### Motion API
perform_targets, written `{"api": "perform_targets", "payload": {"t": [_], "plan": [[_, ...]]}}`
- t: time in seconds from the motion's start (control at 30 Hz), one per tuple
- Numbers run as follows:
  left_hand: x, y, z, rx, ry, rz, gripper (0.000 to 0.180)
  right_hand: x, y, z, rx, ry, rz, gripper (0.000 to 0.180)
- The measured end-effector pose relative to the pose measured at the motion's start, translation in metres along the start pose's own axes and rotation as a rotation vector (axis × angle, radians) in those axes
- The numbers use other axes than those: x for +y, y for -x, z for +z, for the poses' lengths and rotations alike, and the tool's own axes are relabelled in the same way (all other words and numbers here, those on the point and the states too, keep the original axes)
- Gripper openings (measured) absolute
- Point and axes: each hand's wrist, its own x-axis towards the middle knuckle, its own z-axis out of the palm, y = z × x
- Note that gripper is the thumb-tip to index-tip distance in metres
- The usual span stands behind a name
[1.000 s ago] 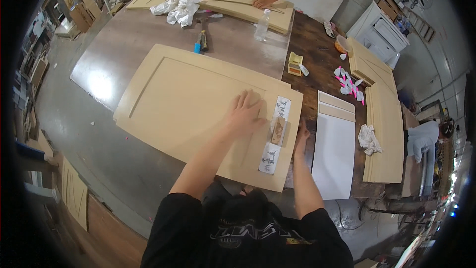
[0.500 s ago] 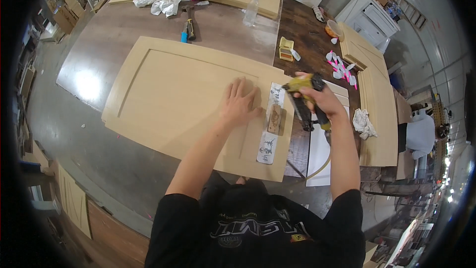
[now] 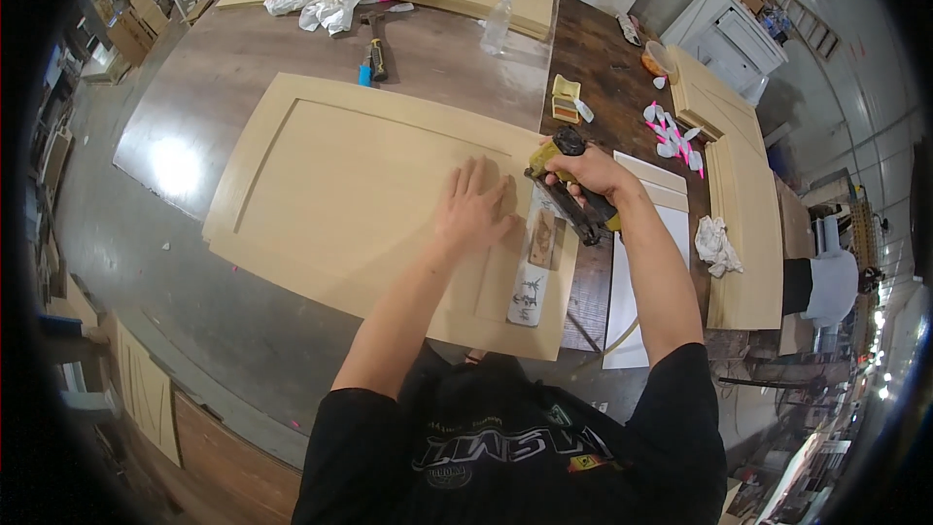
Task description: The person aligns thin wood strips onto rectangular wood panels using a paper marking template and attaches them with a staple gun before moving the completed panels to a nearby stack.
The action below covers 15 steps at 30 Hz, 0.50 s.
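We press our left hand flat, fingers spread, on the stiff, broad panel lying on the surface, right-hand grip closed around the heavy-looking nail gun at its right edge.

Left hand flat, fingers spread, right hand clenched, both arms outstretched
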Motion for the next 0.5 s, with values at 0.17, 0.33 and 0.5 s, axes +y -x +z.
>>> {"api": "perform_targets", "payload": {"t": [0.17,0.33,0.5], "plan": [[0.003,-0.002,-0.003,-0.029,-0.007,-0.021,0.077,0.011,-0.006,-0.005,0.001,0.017,-0.041,0.030],[0.006,-0.002,-0.007,-0.057,0.000,-0.026,0.077,0.017,-0.007,-0.009,0.007,-0.029,-0.006,0.033],[0.002,-0.003,-0.005,-0.031,-0.014,-0.019,0.077,0.006,-0.005,-0.007,-0.018,0.031,0.021,0.037]]}}
